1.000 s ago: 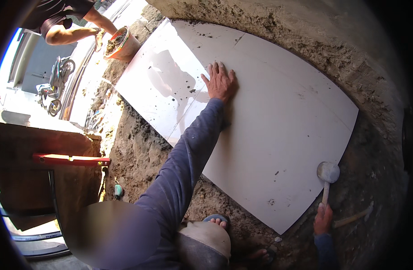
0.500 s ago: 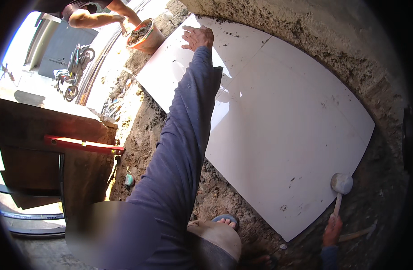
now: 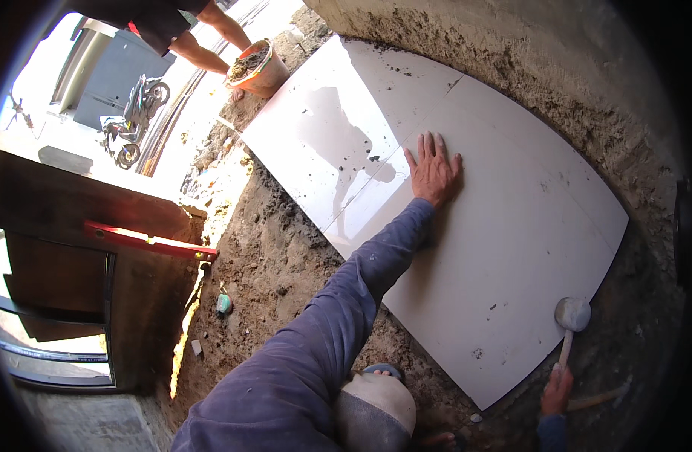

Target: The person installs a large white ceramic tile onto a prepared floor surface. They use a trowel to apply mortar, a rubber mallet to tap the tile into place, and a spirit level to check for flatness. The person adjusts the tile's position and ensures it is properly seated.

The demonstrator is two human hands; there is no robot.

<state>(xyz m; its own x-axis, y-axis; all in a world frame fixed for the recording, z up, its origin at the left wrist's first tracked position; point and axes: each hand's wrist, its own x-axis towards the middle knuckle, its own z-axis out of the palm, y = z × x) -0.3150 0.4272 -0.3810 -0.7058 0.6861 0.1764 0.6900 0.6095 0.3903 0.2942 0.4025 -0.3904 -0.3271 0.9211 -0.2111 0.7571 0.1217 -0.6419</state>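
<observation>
Large white floor tiles lie side by side on the ground, with thin seams between them and crumbs of mortar on top. My left hand rests palm down on a tile near a seam, fingers spread, holding nothing. At the lower right my right hand is wrapped round the handle of a mallet. Its pale, rounded head is over the tile's right corner edge; I cannot tell whether it touches.
At the far left, a co-worker's arms reach to an orange bucket of mortar. A red spirit level leans by a brown wall. A rough wall borders the tiles. A small green object lies on soil. A motorbike stands outside.
My left hand has moved nearer and to the right across the tiles. The mallet stays almost in place in my right hand. The co-worker has shifted at the bucket.
</observation>
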